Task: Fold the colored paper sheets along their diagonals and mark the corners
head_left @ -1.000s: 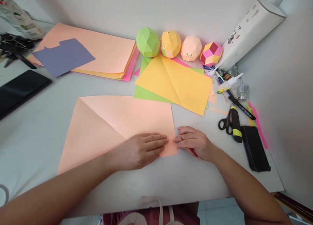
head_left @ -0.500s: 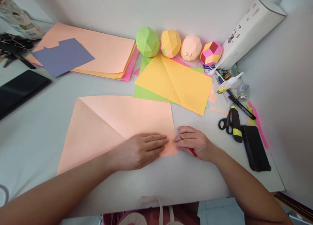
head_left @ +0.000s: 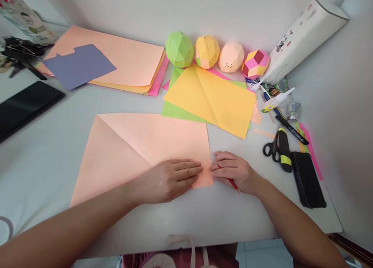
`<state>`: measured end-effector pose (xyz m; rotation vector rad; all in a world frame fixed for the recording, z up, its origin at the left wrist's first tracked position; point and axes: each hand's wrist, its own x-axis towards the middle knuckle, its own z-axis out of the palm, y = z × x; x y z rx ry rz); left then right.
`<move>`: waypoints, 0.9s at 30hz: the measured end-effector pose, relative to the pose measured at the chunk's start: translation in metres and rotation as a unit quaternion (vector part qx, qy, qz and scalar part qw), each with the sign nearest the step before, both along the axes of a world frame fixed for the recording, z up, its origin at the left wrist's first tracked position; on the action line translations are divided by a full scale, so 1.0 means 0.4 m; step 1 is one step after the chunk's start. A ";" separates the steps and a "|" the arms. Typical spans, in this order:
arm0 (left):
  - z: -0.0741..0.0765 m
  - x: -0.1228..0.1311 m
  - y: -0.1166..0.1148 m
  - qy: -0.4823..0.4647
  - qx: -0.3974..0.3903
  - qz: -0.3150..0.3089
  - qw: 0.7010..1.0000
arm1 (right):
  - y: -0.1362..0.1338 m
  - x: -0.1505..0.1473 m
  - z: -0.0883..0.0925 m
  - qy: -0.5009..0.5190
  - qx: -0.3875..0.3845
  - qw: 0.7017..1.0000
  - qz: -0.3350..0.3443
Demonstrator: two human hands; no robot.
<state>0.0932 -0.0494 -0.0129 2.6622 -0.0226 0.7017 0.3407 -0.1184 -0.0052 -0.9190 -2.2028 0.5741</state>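
A peach sheet of paper (head_left: 163, 137) with a diagonal crease lies on the white table before me. My left hand (head_left: 177, 178) rests flat on its lower right part, fingers stretched together toward the right edge. Just beyond that edge, my right hand (head_left: 233, 172) lies with its fingertips at the paper's border. Between the right fingers sits a thin red pencil (head_left: 233, 183), slanting down to the right. My forearm covers part of the sheet's lower edge.
Behind the sheet lie a creased yellow paper (head_left: 212, 98) and several folded paper balls (head_left: 179, 49). Stacked coloured paper (head_left: 131, 58) with a purple cut piece (head_left: 83, 67) is at back left. Scissors (head_left: 272, 148), a cutter (head_left: 284, 149) and a phone (head_left: 308, 180) lie right.
The whole view has shifted slightly, so things appear a little further right. Both hands keep almost the same place on and beside the peach paper.
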 end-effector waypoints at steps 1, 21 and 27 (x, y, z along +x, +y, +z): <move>0.000 0.000 0.000 0.002 0.001 0.000 1.000 | 0.000 0.000 0.000 0.002 -0.001 1.000 0.001; -0.002 -0.001 0.001 0.009 0.006 -0.001 1.000 | 0.004 -0.008 0.012 0.013 0.003 1.000 0.005; 0.003 0.000 -0.001 0.009 -0.001 -0.002 1.000 | 0.006 -0.006 0.008 0.028 -0.006 1.000 0.000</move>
